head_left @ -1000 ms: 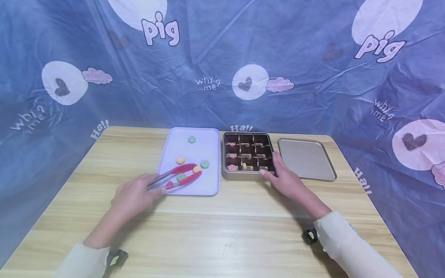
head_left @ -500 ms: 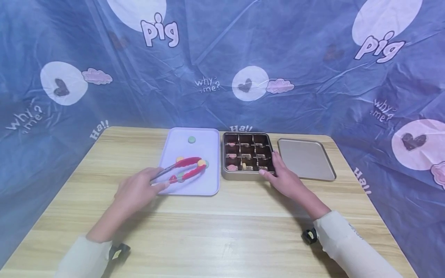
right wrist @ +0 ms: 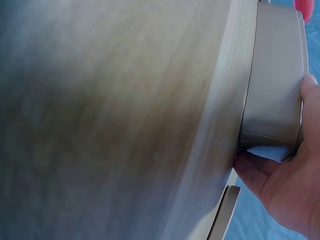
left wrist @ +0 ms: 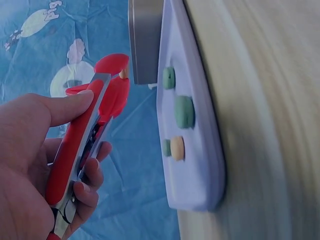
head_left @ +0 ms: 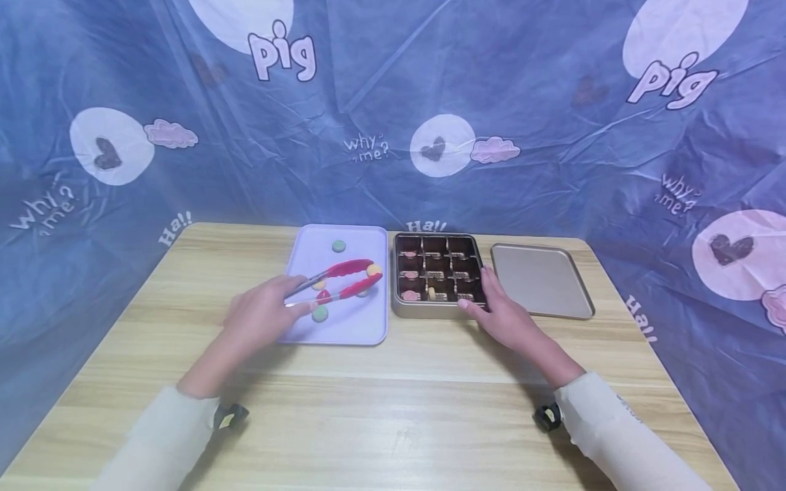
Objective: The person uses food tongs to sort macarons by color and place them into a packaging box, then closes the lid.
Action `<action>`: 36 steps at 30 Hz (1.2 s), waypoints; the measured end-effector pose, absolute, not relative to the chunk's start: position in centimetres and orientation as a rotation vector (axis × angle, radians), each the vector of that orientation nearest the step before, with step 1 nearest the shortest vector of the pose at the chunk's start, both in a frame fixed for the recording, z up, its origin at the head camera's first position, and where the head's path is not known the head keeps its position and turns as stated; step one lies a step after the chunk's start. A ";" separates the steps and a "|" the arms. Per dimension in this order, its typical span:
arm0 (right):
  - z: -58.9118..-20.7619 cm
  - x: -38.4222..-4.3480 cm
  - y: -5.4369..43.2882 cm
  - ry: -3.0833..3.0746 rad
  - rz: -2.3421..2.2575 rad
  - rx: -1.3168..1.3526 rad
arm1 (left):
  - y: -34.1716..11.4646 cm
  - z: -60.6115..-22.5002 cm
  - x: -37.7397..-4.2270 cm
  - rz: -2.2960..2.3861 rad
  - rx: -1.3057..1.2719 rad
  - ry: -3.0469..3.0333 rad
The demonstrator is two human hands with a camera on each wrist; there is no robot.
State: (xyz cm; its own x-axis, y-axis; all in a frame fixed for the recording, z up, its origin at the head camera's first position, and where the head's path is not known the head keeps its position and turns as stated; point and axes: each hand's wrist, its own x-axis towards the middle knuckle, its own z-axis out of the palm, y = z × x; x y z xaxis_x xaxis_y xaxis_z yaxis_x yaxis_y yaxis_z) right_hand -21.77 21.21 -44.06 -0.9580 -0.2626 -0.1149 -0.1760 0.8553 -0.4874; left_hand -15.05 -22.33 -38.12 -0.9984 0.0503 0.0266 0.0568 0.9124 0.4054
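My left hand (head_left: 260,315) grips red-tipped tongs (head_left: 351,268), pinching a yellow macaron (head_left: 374,271) between their ends, above the right side of the lilac tray (head_left: 362,329). In the left wrist view, the thumb lies along the tongs' red handle (left wrist: 75,150), fingers curled around the other side. Three green macarons and one yellow macaron (left wrist: 177,148) lie on the tray. My right hand (head_left: 505,317) holds the front right corner of a compartmented tin (head_left: 430,311), thumb on the front rim, fingers along its side. Pink macarons (head_left: 410,296) sit in its left column; a yellow one (head_left: 432,294) stands edgewise front middle.
The tin's flat lid (head_left: 540,279) lies to the right of the tin, behind my right hand. A blue printed cloth (head_left: 344,184) hangs along the back and sides of the wooden table (head_left: 393,416). The tray stands close to the tin's left side.
My left hand has moved the tongs and yellow macaron up and to the right, from low over the tray towards the tin. My right hand and the tin have stayed put.
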 end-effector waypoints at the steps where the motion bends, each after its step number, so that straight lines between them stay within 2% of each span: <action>1: -44.1 -21.8 21.2 2.853 -0.728 -0.340 | -22.1 -38.1 -15.3 -0.646 -0.097 -3.059; 20: -44.0 -21.7 21.2 2.853 -0.747 -0.349 | -17.0 -38.7 -19.2 -0.732 -0.216 -3.057; 36: -44.0 -21.9 20.8 2.861 -0.741 -0.328 | -14.5 -38.8 -22.0 -0.728 -0.300 -3.074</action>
